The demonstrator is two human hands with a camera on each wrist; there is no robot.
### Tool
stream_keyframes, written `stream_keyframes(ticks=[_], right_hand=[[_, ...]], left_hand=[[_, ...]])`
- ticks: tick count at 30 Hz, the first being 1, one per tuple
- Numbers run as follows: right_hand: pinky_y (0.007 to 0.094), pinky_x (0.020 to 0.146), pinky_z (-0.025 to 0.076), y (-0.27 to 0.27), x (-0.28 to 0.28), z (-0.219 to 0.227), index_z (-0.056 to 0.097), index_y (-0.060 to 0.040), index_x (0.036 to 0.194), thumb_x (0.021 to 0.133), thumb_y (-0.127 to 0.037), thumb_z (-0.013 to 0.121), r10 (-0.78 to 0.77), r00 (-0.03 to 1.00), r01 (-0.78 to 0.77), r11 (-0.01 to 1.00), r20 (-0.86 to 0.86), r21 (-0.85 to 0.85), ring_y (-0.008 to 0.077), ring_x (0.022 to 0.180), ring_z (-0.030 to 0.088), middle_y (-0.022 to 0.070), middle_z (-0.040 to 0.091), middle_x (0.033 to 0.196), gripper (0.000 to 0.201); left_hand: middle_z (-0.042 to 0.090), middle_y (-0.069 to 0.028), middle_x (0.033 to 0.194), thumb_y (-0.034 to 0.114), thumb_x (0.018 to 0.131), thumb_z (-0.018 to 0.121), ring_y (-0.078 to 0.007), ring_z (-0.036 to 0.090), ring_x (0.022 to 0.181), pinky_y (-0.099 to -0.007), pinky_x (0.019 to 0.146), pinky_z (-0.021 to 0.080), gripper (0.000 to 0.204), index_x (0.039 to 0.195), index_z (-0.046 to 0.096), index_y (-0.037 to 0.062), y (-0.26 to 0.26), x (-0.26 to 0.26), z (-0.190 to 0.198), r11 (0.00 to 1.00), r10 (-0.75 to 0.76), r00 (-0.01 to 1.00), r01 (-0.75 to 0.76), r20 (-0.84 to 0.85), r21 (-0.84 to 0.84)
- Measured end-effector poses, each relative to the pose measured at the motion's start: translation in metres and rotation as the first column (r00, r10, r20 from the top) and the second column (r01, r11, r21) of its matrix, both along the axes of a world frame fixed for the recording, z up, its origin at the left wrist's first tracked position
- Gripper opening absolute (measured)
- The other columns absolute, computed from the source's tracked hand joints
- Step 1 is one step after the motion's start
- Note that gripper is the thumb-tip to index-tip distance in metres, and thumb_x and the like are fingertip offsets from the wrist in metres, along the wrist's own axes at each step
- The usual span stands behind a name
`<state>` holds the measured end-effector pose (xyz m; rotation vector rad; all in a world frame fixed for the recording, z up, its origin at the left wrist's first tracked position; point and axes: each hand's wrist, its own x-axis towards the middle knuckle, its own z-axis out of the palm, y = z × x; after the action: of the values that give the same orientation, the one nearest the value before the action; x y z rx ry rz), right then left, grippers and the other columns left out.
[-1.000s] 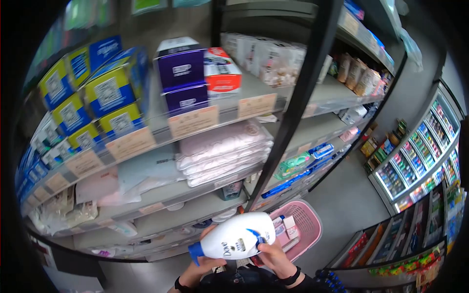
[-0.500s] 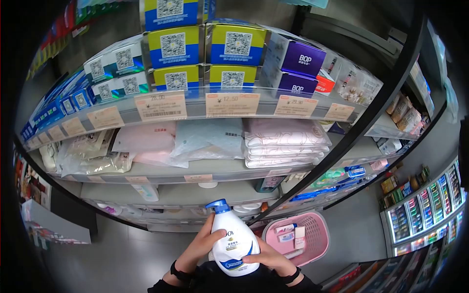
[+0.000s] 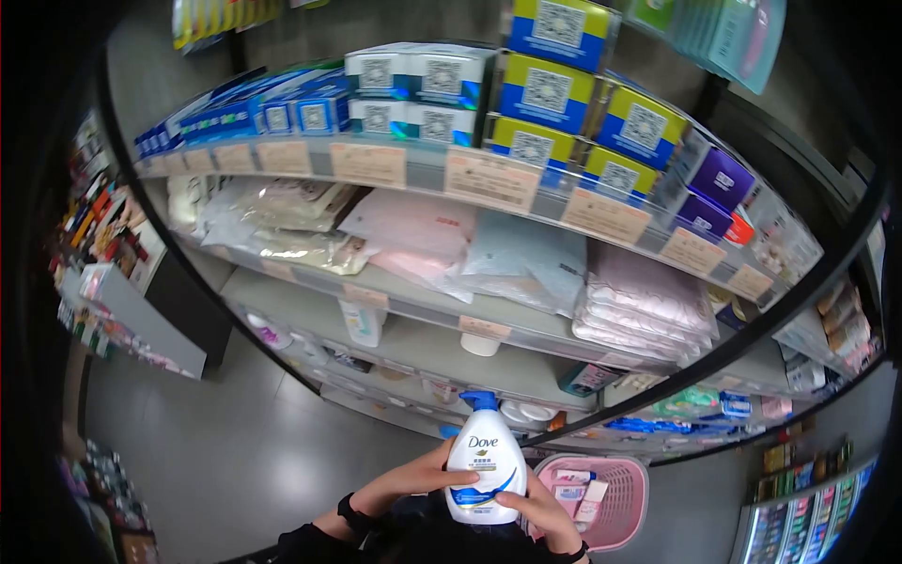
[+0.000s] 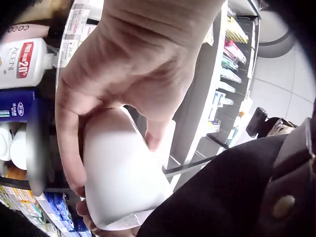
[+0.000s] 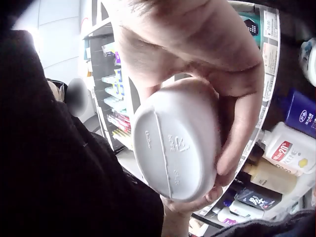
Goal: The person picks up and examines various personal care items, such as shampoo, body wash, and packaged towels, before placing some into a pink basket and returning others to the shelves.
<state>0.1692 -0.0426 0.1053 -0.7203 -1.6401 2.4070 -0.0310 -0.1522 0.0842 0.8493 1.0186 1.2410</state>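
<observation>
A white Dove pump bottle (image 3: 484, 470) with a blue pump head stands upright between both hands, its label facing up toward the head camera. My left hand (image 3: 418, 473) grips its left side, thumb across the front. On the lower right, my right hand (image 3: 543, 508) holds it with the thumb over the blue band. In the left wrist view the fingers of the left hand (image 4: 133, 74) curl round the white side of the bottle (image 4: 121, 163). The right wrist view shows the bottle's embossed base (image 5: 173, 143), with the right hand (image 5: 197, 54) wrapped round it.
A pink basket (image 3: 631, 503) with several small packages sits on the floor at right. Ahead, a shelf unit (image 3: 423, 308) carries boxes, bagged textiles and bottles behind price tags. A black shelf post (image 3: 752, 334) slants down at right. A drinks cooler (image 3: 803, 512) stands farther right.
The bottle has turned from lying sideways to upright, label readable, with both hands still holding it. The head view has swung left, so shelves and basket sit farther right than half a second ago.
</observation>
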Motion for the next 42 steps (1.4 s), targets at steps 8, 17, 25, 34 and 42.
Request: stream_keyframes(ticks=[8,17,25,34,42], right_hand=[[0.0324,0.096,0.043,-0.003,-0.013,-0.005,0.041,0.0011,0.133,0.08,-0.028,0.075,0.437,0.883,-0.467,0.851,0.172,0.24,0.0219,0.114,0.054,0.0151,0.057,0.122,0.07],[0.033,0.094,0.044,-0.023,-0.023,-0.032,0.033,0.0029,0.136,0.082,-0.032,0.074,0.523,0.844,-0.535,0.837,0.117,0.114,0.0221,0.114,0.055,0.0167,0.056,0.124,0.076],[0.0243,0.079,0.045,-0.052,-0.071,-0.024,0.029,-0.0053,0.141,0.087,-0.018,0.069,0.474,0.878,-0.478,0.876,0.067,0.07,0.0132,0.102,0.058,0.0146,0.056,0.126,0.068],[0.0296,0.092,0.045,-0.114,-0.168,-0.021,0.036,-0.0035,0.138,0.093,-0.006,0.055,0.27,0.958,-0.277,0.958,-0.094,-0.073,0.0193,0.104,0.06,0.0159,0.057,0.123,0.049],[0.0282,0.092,0.045,-0.156,-0.182,-0.026,0.044,-0.0048,0.132,0.092,-0.007,0.059,0.05,0.997,-0.053,0.998,-0.065,-0.046,0.0158,0.104,0.061,0.012,0.062,0.116,0.044]], left_hand=[[0.05,-0.0123,0.126,0.028,0.079,0.077,-0.0175,0.047,0.116,-0.0328,0.099,0.039,0.083,0.139,0.029,-0.0032,-0.056,0.011,-0.007,0.973,0.205,0.974,-0.214,-0.1,-0.09],[0.057,-0.0111,0.117,0.021,0.071,0.083,-0.0184,0.053,0.109,-0.0317,0.094,0.043,0.081,0.134,0.039,-0.0019,-0.097,0.013,0.001,0.867,0.438,0.893,-0.451,-0.105,-0.214],[0.061,-0.0068,0.107,0.015,0.065,0.087,-0.0152,0.057,0.101,-0.0304,0.089,0.045,0.071,0.123,0.048,0.0002,-0.119,-0.059,-0.006,0.86,0.499,0.865,-0.503,-0.058,-0.092],[0.061,-0.0063,0.107,0.012,0.06,0.088,-0.0161,0.058,0.1,-0.0317,0.091,0.046,0.076,0.124,0.047,0.0005,-0.17,-0.24,0.039,0.753,0.652,0.695,-0.64,-0.302,0.153],[0.062,-0.007,0.104,0.005,0.062,0.085,-0.0154,0.06,0.097,-0.03,0.087,0.048,0.069,0.121,0.049,-0.001,-0.167,-0.389,0.042,0.733,0.669,0.586,-0.621,-0.456,0.278]])
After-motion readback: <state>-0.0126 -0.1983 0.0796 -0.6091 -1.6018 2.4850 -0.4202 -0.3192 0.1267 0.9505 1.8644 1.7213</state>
